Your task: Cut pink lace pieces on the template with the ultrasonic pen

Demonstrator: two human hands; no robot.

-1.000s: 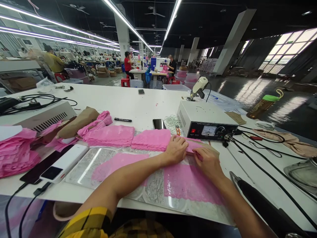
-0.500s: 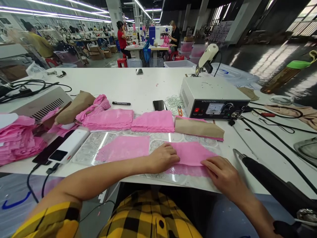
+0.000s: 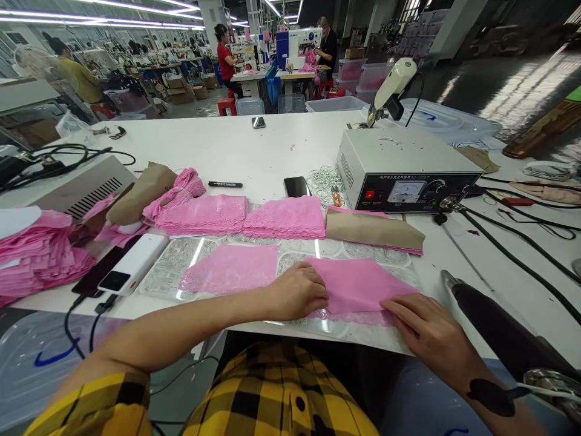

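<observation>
A plain pink fabric piece [image 3: 363, 281] lies flat in front of me, over a pink lace piece [image 3: 336, 315] whose scalloped strip shows along the near edge. At the left end of the plain piece, my left hand [image 3: 299, 292] is closed, fingers pinching its edge. My right hand [image 3: 426, 324] pinches the near right corner between thumb and fingers. Left of them, a second pink lace piece [image 3: 233, 266] rests on a clear patterned mat [image 3: 158, 275]. Behind are two stacks of pink lace pieces and a tan paper pattern [image 3: 376, 230] on pink fabric.
A metal control box [image 3: 408, 163] with a dial stands at the back right. The black handheld tool [image 3: 494, 321] lies right of my right hand, with cables behind it. A white power bank [image 3: 136, 263], a marker [image 3: 226, 184] and orange snips [image 3: 336, 196] are on the table.
Both hands have drawn the plain pink piece slightly towards me, so less of the lace strip shows below it. My view has shifted a little.
</observation>
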